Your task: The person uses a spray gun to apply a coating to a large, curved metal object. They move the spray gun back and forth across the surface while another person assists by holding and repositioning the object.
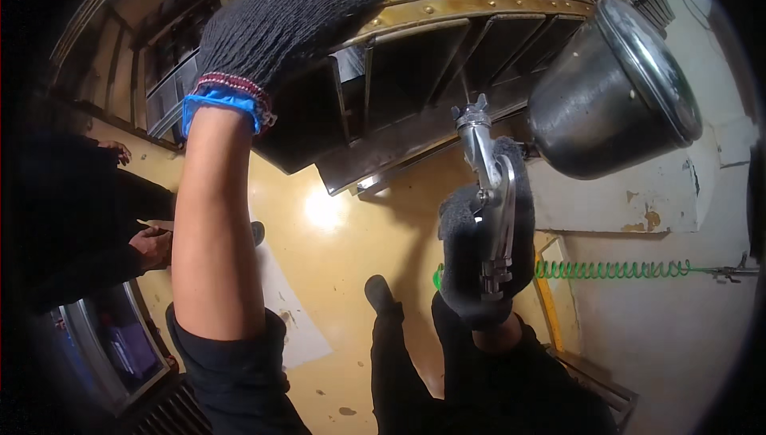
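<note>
My left hand (275,32), in a dark knitted glove with a blue cuff, grips a curved, brass-coloured riveted rail (479,8) at the top of the view. Dark slatted metalwork (407,68) hangs below this rail. My right hand (471,259), in a dark glove, holds a silver spray gun (491,195), its nozzle pointing up toward the slats. A large metal cup (598,92) is attached on the gun's right side. A green coiled air hose (606,270) runs behind that hand to the right.
Another person (104,219) in dark clothes is at the left, both hands visible. Below are a yellow floor (319,259), a white sheet (299,327) and a framed glass panel (112,343) at lower left. A pale worn ledge (614,203) borders the right side.
</note>
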The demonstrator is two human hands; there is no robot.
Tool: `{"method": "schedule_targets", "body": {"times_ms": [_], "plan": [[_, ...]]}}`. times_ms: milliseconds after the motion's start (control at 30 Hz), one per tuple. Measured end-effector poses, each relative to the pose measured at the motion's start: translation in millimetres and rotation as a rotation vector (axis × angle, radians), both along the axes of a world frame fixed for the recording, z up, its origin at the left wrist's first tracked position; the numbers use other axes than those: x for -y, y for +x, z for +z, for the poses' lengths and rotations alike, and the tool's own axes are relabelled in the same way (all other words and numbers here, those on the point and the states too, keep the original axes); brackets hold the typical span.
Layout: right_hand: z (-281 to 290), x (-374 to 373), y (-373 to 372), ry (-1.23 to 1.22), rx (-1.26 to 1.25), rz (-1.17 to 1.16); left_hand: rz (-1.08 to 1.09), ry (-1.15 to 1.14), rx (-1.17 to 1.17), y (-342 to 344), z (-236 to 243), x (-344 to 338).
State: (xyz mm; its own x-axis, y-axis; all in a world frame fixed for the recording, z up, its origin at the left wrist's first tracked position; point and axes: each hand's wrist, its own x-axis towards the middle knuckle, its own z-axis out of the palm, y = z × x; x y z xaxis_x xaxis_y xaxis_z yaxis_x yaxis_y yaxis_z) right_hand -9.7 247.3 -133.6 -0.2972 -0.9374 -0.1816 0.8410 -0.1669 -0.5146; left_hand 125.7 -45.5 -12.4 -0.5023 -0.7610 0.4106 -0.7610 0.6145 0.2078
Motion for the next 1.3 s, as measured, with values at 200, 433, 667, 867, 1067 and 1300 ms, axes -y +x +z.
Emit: {"method": "schedule_targets", "body": {"times_ms": [200,433,667,867,1067,1300], "plan": [[-4.4,-3.5,13.8,0.038,0.034,0.123,0.094,0.232,0.164,-2.3,26.7,-13.2],[-2.9,9.5,8.5,-0.126,0.504,0.311,0.219,0.290,0.180,-18.5,46.3,-30.6],[-13.0,13.0,8.6,0.080,0.158,0.139,0.340,0.316,0.204,-35.4,60.3,-44.8],[-3.9,20.7,17.5,0.126,-1.012,-0.115,0.244,-0.084,0.010,-26.1,43.3,-63.1],[-4.1,13.3,-22.8,0.265,-1.440,-0.089,0.164,0.134,-0.093,-65.3,38.1,-61.6],[-6.3,16.2,-29.0,0.091,-1.173,0.093,0.164,-0.017,-0.004,-0.8,6.0,-11.9]]}}
